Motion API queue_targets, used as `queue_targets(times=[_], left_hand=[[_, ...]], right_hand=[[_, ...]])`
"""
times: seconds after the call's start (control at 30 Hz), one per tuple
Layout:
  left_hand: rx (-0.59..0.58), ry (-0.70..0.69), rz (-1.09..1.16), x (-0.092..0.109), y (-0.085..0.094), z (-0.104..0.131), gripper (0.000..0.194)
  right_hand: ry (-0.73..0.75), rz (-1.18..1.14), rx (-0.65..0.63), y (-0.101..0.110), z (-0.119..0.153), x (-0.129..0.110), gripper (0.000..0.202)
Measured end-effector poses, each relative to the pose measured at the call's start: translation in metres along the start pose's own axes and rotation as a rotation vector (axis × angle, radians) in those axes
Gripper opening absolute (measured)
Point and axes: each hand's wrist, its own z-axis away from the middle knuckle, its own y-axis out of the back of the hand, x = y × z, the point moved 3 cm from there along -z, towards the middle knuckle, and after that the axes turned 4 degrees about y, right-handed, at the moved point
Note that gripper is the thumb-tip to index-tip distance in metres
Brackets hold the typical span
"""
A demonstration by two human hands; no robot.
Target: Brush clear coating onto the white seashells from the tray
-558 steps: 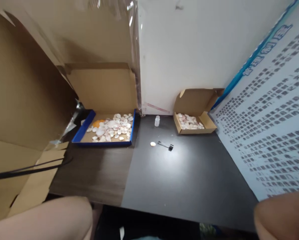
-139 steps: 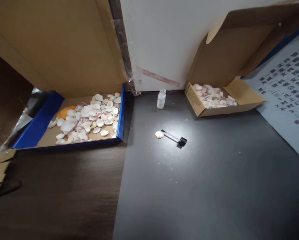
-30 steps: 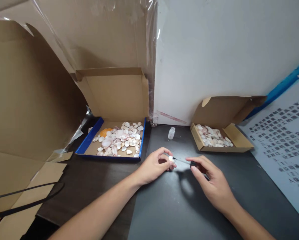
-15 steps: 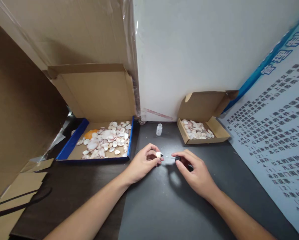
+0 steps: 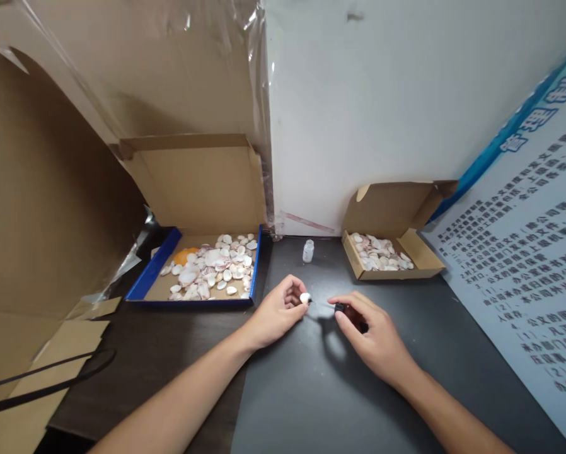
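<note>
A small white shell [image 5: 304, 297] is pinched between the fingertips of my left hand [image 5: 280, 312]. My right hand [image 5: 375, 328] grips the black cap [image 5: 339, 308] of a thin applicator brush, whose clear stem points left and its dark tip is at the shell's right edge. Another dark piece shows under my right fingers, too hidden to make out. Behind both hands, a small glass bottle [image 5: 308, 251] stands upright with no cap on it.
To the left lies an open blue-edged box [image 5: 144, 280] with many shells and an orange one. An open cardboard box [image 5: 427, 260] of shells stands at the right. Cardboard [image 5: 188, 75] and a white panel [image 5: 368, 94] rise behind; a printed poster [image 5: 524, 252] borders the right.
The whole view has shifted, so everything sits slightly lower and further right. The shell has turned a little in my left fingers; both hands keep their holds.
</note>
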Motion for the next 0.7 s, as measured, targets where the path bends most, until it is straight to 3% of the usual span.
queue_targets(times=[0.1,0.33,0.7], left_hand=[[0.001,-0.007,0.01,-0.0019,0.0005,-0.0006,0.023],[0.001,-0.008,0.013,-0.0039,0.0012,-0.0006,0.027],[0.005,-0.012,-0.012,0.0014,-0.0003,0.0008,0.028]], right_hand=[[-0.023,0.024,0.036,0.0019,0.0009,0.0021,0.019],[0.009,0.004,-0.053,-0.0003,0.0012,-0.0005,0.019],[-0.042,-0.005,0.005,-0.0013,0.0,0.0034,0.021]])
